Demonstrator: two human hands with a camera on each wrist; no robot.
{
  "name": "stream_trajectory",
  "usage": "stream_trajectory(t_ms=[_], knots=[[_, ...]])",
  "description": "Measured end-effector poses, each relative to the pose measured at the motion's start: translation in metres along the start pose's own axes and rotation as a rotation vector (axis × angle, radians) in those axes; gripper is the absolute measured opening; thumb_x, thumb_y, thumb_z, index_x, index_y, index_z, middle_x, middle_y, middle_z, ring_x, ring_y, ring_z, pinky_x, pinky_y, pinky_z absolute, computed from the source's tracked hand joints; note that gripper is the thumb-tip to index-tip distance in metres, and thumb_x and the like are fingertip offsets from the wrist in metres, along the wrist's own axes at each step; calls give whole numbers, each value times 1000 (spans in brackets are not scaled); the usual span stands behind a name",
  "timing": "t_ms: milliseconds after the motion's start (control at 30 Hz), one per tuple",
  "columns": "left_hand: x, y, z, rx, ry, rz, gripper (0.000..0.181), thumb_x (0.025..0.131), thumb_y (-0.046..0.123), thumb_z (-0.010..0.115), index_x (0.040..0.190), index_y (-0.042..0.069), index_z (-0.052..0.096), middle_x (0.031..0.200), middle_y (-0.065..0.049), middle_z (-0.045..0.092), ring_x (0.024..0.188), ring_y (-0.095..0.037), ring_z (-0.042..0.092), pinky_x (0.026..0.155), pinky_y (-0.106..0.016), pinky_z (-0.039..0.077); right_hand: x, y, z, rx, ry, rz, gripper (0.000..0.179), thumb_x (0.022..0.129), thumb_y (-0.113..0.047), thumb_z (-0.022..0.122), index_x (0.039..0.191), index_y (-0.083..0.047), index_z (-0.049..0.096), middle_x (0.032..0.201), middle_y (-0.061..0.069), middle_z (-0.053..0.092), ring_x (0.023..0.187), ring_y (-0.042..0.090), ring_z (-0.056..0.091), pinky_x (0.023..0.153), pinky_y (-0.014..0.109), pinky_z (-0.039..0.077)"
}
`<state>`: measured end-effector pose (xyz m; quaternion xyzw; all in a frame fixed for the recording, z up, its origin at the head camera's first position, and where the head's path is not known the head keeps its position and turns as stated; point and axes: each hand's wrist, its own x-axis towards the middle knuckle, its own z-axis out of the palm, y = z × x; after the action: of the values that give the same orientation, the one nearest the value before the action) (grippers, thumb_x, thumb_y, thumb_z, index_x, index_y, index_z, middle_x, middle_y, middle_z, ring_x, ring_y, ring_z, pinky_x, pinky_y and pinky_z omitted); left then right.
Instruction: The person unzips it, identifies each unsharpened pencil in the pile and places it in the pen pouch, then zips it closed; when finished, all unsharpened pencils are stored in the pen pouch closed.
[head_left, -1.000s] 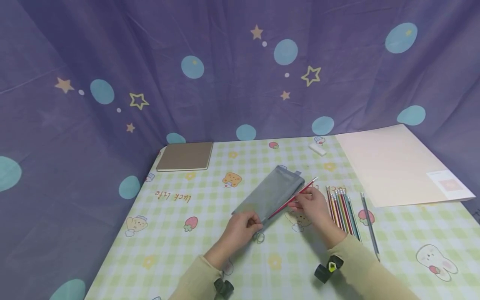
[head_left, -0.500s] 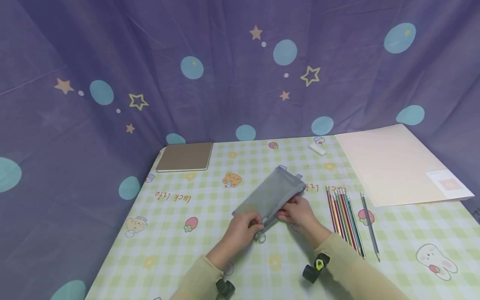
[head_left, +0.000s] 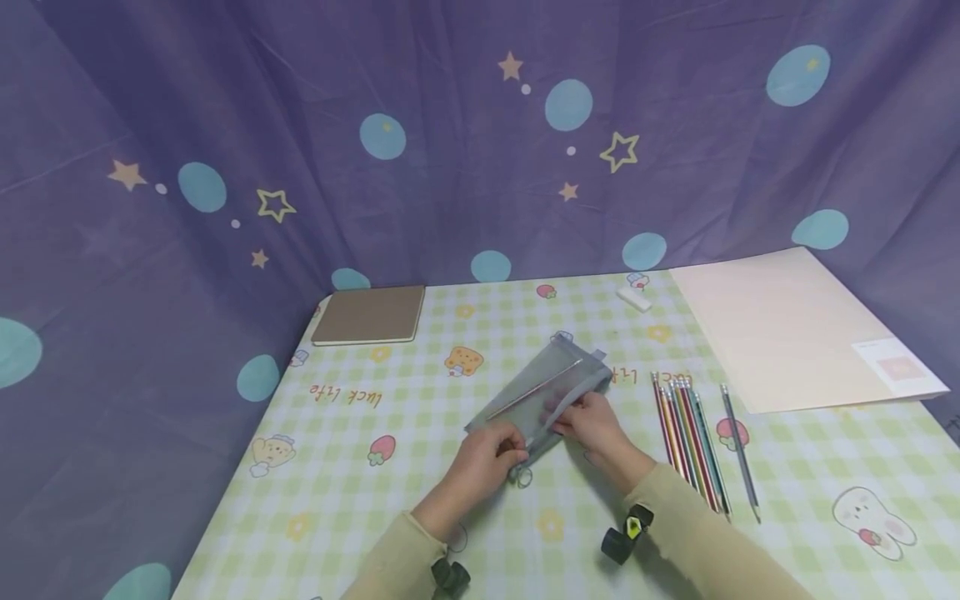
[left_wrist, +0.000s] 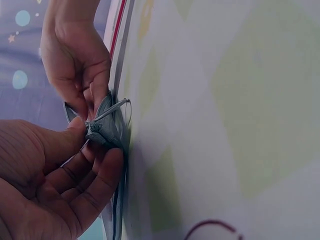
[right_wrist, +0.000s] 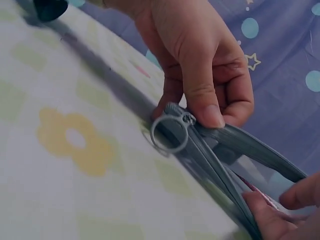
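A grey translucent mesh pencil case [head_left: 551, 354] lies slantwise on the table with its zipped side parted. My left hand [head_left: 485, 462] pinches its near corner, beside the zipper's end. From there hangs a small ring pull [head_left: 524, 477]. My right hand [head_left: 600, 429] reaches into the opening, its fingertips showing through the mesh, with no pencil gripped in the head view. A red pencil [head_left: 534, 389] lies inside the case, seen through the mesh just beyond these fingers. In the right wrist view, the case's two zipper edges stand apart between my hands.
Several pencils [head_left: 686, 433] lie bunched right of my right hand, with one grey pencil [head_left: 741, 454] apart from them. A white eraser [head_left: 634, 299] sits toward the back. A brown notebook [head_left: 370, 315] is at the back left, a large cream folder [head_left: 795, 333] at the right.
The red pencil has gone from my right hand at the case's edge into the case. My right hand has moved left and its fingers entered the opening. My left hand has stayed put.
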<state>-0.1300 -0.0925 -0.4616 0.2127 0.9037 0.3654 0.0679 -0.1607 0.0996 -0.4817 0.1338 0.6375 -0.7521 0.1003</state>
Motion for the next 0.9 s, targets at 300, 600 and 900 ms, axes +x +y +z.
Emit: stream_trajectory(t_ms=[300, 600, 900], knots=[[-1, 1, -1, -16, 4, -17, 8, 88, 13, 72, 83, 14, 65, 77, 8, 62, 68, -4, 52, 65, -24, 45, -15, -12, -30, -157, -189, -67, 31, 95, 2, 52, 121, 19, 52, 98, 25, 67, 75, 19, 69, 72, 33, 57], [-1, 0, -3, -25, -4, -23, 7, 89, 14, 71, 85, 14, 66, 80, 8, 63, 72, -6, 55, 67, -25, 47, -28, -30, -85, -324, -228, -88, 37, 97, -6, 56, 124, 18, 51, 102, 25, 68, 77, 23, 68, 70, 36, 57], [0, -2, -2, -25, -7, -26, 7, 89, 15, 71, 84, 15, 65, 79, 9, 62, 71, -6, 54, 66, -25, 46, -37, -45, -133, -571, -81, -120, 36, 96, -9, 59, 122, 15, 54, 102, 25, 67, 75, 25, 67, 68, 35, 57]])
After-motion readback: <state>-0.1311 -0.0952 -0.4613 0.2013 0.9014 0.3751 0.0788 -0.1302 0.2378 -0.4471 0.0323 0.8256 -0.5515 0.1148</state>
